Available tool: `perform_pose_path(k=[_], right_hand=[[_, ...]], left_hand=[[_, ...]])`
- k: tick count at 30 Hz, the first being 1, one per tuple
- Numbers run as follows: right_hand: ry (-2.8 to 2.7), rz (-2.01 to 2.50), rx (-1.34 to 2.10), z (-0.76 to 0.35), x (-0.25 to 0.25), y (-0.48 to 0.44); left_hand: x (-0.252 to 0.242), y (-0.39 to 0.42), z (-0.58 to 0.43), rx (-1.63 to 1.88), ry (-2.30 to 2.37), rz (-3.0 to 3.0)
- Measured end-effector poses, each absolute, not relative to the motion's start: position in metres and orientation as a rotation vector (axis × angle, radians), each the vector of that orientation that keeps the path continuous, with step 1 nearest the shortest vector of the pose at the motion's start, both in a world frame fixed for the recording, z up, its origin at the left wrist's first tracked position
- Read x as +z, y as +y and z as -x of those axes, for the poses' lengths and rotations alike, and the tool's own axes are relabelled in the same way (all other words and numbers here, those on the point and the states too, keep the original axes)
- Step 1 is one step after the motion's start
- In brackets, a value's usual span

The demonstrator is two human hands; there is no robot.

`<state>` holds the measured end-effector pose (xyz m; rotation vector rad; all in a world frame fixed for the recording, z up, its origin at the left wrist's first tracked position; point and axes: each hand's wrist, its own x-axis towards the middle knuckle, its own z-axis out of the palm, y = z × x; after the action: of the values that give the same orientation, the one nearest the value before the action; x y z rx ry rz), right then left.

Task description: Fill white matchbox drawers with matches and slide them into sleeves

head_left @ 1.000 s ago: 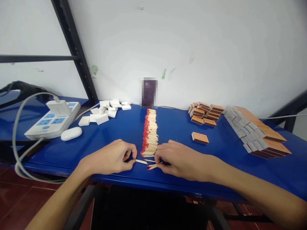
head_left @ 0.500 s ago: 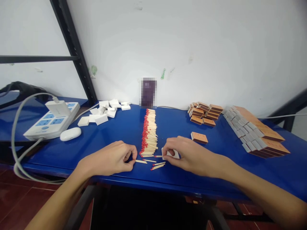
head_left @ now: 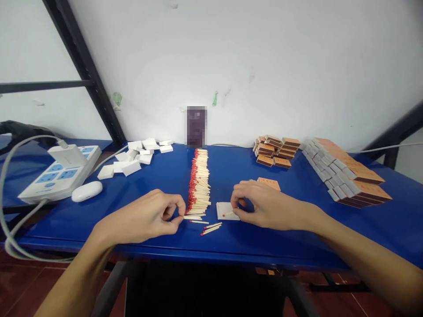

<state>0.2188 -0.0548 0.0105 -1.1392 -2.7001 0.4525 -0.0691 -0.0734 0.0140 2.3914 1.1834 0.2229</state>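
Observation:
My left hand (head_left: pixel 145 219) is closed in a pinch on a match (head_left: pixel 191 217), at the near end of a long row of red-headed matches (head_left: pixel 200 189). Between the thumb and fingers of my right hand (head_left: pixel 264 206) is another match (head_left: pixel 227 215), its red head pointing left. It is over a white matchbox tray (head_left: pixel 222 210), which the right fingers partly cover. Several loose matches (head_left: pixel 211 228) lie on the blue table between my hands. An orange matchbox sleeve (head_left: pixel 269 183) shows partly behind my right hand.
White trays (head_left: pixel 131 167) are heaped at back left, beside a power strip (head_left: pixel 61 174) with cables and a white case (head_left: pixel 87 191). Orange matchboxes (head_left: pixel 282 163) are piled at back right; a larger stack (head_left: pixel 370 189) stands far right. A blurred dark object (head_left: pixel 197 127) leans by the wall.
My right hand has moved up and slightly right with its match, from beside the row to over the white tray. My left hand's match has come close to the row's near end. The view has shifted slightly.

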Motion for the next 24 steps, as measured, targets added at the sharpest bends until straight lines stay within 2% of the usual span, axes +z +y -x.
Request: perform_pose_path(k=[7,14,20,24], right_hand=[[-2.554,1.272,0.39,-0.226,0.007,-0.042],[-2.666,1.091,0.606,-0.231,0.001,-0.042],[-2.719,0.906,0.61,-0.227,-0.002,-0.042],[-2.667,0.958,0.557,-0.224,-0.005,-0.041]], left_hand=[[0.031,-0.051,0.025,0.227,1.059,-2.512],[0.032,-0.044,0.01,0.203,1.112,-2.57],[0.027,-0.044,0.012,0.221,1.13,-2.519],[0.028,-0.045,0.012,0.243,1.14,-2.517]])
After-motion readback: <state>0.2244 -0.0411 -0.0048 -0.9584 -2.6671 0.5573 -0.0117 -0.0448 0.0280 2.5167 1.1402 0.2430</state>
